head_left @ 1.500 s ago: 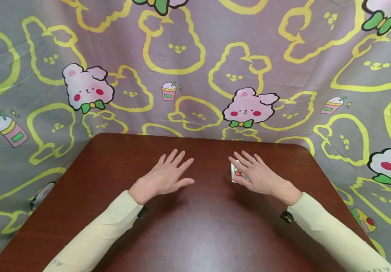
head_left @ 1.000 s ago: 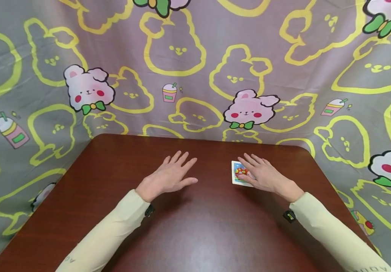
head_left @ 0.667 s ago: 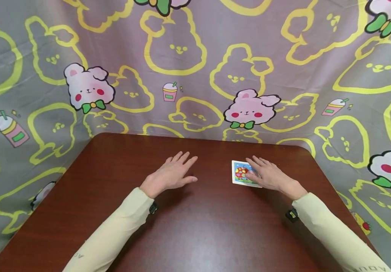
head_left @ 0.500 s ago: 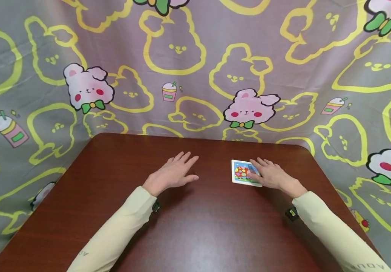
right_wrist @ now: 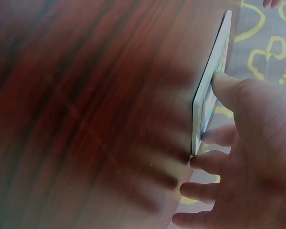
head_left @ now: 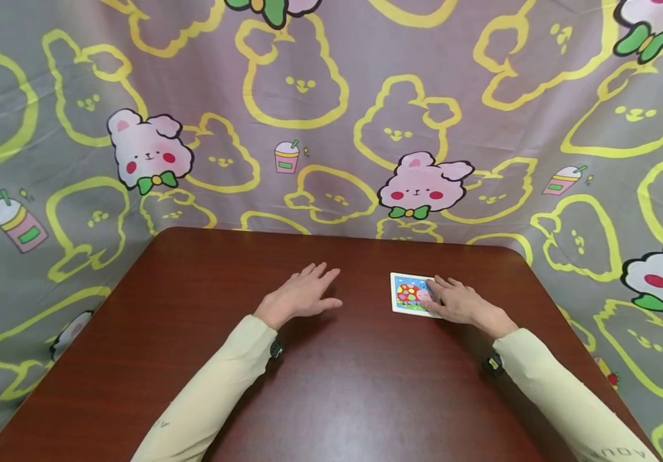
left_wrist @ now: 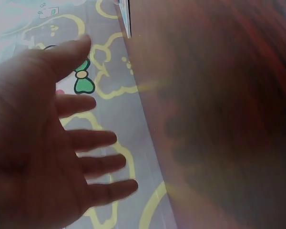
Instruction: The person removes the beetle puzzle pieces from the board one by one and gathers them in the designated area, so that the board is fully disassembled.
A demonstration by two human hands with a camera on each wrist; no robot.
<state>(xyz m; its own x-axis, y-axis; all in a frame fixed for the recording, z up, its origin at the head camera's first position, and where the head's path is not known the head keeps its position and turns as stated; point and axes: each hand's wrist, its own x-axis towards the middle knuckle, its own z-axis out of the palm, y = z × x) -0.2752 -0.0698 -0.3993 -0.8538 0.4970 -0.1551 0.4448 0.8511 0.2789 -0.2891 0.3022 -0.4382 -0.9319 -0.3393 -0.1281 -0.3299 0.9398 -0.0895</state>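
Note:
A square picture card (head_left: 406, 294) with a white border, a red spotted figure and a pink face lies flat on the table. The right hand (head_left: 465, 307) is at its right side, fingers extended and covering that edge. In the right wrist view, the thumb of the right hand (right_wrist: 262, 148) and its index finger touch the card (right_wrist: 209, 71), the middle fingertip is by its corner, and the other fingers extend past it. The left hand (head_left: 299, 296) hovers over the table left of the card, holding nothing; the left wrist view shows the left hand (left_wrist: 43, 138) with fingers spread.
The brown table (head_left: 331, 385) has rounded far corners. A grey curtain (head_left: 320, 64) with yellow outlines and cartoon rabbits hangs behind it and along both sides. Each wrist wears a small black device below its cream sleeve cuff.
The right hand has slid rightward from the card's left part to its right edge, uncovering most of the picture. The left hand has shifted a little to the right. The card has stayed nearly in place.

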